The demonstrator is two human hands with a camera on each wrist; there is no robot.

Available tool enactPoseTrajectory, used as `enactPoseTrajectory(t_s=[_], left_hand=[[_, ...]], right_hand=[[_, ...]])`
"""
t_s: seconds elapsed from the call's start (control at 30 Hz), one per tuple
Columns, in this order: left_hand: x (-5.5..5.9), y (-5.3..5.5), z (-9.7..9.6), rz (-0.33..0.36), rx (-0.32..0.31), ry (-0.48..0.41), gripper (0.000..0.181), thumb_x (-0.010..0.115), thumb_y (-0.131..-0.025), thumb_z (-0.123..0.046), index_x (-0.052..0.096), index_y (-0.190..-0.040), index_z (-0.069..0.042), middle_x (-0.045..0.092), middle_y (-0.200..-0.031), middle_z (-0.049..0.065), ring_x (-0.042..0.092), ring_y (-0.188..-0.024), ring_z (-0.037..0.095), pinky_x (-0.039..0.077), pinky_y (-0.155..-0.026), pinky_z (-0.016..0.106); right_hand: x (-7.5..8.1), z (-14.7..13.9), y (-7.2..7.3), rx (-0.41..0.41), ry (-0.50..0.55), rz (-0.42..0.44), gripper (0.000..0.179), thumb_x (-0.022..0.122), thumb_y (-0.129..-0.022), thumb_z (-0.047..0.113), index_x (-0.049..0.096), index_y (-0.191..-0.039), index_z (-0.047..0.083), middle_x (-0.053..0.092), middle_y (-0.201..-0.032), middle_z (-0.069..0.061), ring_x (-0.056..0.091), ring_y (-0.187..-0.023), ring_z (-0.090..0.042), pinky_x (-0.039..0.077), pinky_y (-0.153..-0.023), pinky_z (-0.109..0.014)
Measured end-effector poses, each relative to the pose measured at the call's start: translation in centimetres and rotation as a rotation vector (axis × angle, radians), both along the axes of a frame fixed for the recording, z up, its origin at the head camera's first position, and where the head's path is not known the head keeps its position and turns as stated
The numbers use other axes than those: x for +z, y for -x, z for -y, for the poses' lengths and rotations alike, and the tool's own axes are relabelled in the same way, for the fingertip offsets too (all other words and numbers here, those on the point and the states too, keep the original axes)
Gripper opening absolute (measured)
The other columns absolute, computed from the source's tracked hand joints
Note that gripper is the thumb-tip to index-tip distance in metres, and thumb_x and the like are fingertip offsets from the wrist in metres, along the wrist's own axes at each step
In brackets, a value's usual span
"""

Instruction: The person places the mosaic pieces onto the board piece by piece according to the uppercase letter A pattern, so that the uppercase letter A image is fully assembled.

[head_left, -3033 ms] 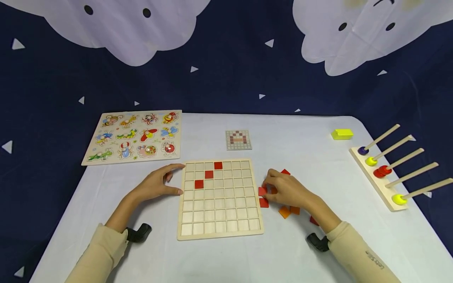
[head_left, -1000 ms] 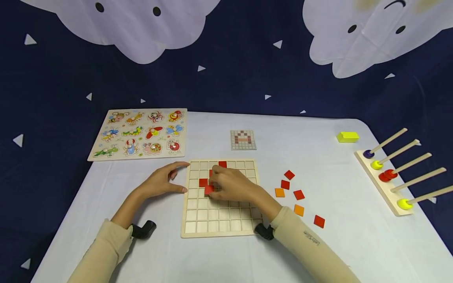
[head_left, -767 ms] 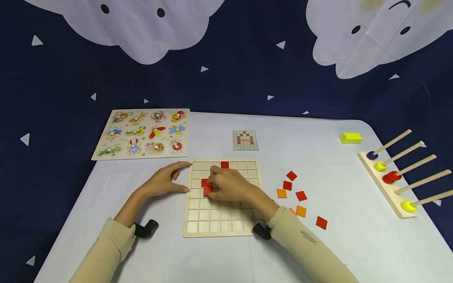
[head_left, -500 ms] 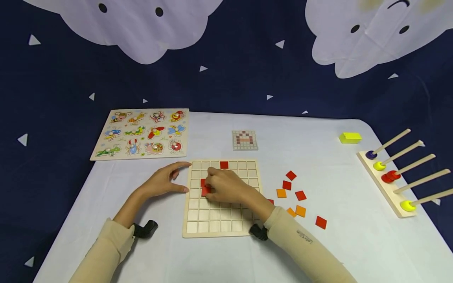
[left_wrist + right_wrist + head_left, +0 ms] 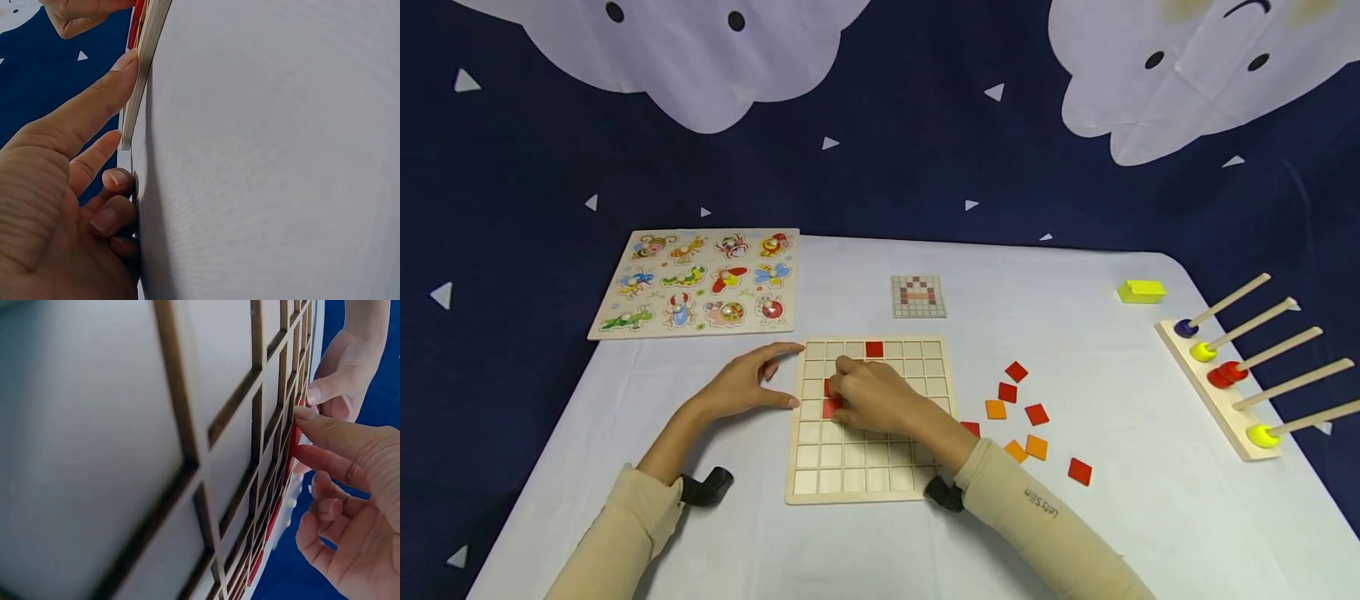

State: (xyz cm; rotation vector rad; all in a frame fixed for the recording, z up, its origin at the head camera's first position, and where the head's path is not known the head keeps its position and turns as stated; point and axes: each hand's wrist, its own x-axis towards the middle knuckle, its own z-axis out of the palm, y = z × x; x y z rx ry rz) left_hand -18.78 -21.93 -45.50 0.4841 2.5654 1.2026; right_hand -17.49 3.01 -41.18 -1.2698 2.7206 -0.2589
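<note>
My left hand [image 5: 737, 387] rests at the left edge of a wooden grid board [image 5: 831, 457], its straight thumb and index finger touching the rim. In the left wrist view its other fingers hang loosely curled. Over the board's upper left, my right hand [image 5: 872, 396] pinches a red square tile [image 5: 831, 408] between thumb and index finger, low against the grid cells. Directly behind that tile, another red tile [image 5: 827, 387] is partly covered by the fingers. One more red tile [image 5: 874, 349] fills a cell in the back row. The right hand hides part of the middle cells.
Loose red tiles [image 5: 1036, 414] and orange tiles [image 5: 996, 409] lie right of the board. Behind it is a small pattern card [image 5: 918, 297]. An insect puzzle board [image 5: 696, 283] lies back left; a yellow block [image 5: 1142, 292] and a peg stand with beads [image 5: 1217, 392] stand right.
From the loose tiles at the right, my right hand has moved left over the board with a red tile, then shifted slightly left and lower there. The left hand stays at the board's edge.
</note>
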Motion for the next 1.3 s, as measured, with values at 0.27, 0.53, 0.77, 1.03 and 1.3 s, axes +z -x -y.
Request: enactPoseTrajectory(t_s=[0.27,0.53,0.77,1.03,1.3], left_hand=[[0.0,-0.1,-0.2,0.020,0.004,0.004,0.080,0.089,-0.072,-0.031,0.053,-0.143,-0.019,0.042,-0.083,0.003,0.040,-0.076,0.017,0.033,-0.070,0.032],[0.2,-0.2,-0.1,0.012,0.005,0.024,0.081,0.089,-0.073,-0.033,0.053,-0.143,-0.017,0.042,-0.083,0.003,0.039,-0.075,0.017,0.032,-0.070,0.033],[0.3,0.0,-0.1,0.001,-0.004,0.009,0.079,0.089,-0.074,-0.032,0.053,-0.142,-0.014,0.041,-0.082,0.004,0.038,-0.075,0.017,0.032,-0.070,0.033],[0.4,-0.1,-0.1,0.012,0.009,0.024,0.079,0.089,-0.073,-0.033,0.054,-0.142,-0.016,0.041,-0.082,0.004,0.038,-0.074,0.016,0.032,-0.069,0.032],[0.4,-0.1,-0.2,0.015,0.006,0.033,0.080,0.088,-0.074,-0.034,0.052,-0.143,-0.015,0.042,-0.083,0.005,0.038,-0.074,0.016,0.031,-0.069,0.033]], right_hand=[[0.4,-0.2,-0.4,0.004,-0.039,-0.045,0.028,0.078,-0.085,0.036,0.075,-0.103,0.015,0.058,-0.096,0.000,0.059,-0.078,-0.010,0.051,-0.074,-0.028],[1.4,-2.8,-0.6,-0.047,0.037,0.021,0.022,0.077,-0.087,0.024,0.076,-0.106,0.013,0.060,-0.099,-0.002,0.062,-0.081,-0.013,0.052,-0.072,-0.028],[2.0,-5.7,-0.8,-0.104,0.083,0.053,0.024,0.079,-0.085,0.024,0.075,-0.105,0.010,0.059,-0.095,-0.003,0.059,-0.079,-0.013,0.050,-0.071,-0.029],[1.7,-8.9,-1.4,-0.140,0.049,0.003,0.025,0.082,-0.083,0.027,0.075,-0.101,0.011,0.056,-0.091,0.000,0.055,-0.072,-0.011,0.050,-0.068,-0.028],[1.4,-11.9,-2.4,-0.203,0.073,0.010,0.030,0.084,-0.080,0.027,0.074,-0.101,0.007,0.053,-0.090,0.001,0.047,-0.066,-0.008,0.042,-0.060,-0.022]])
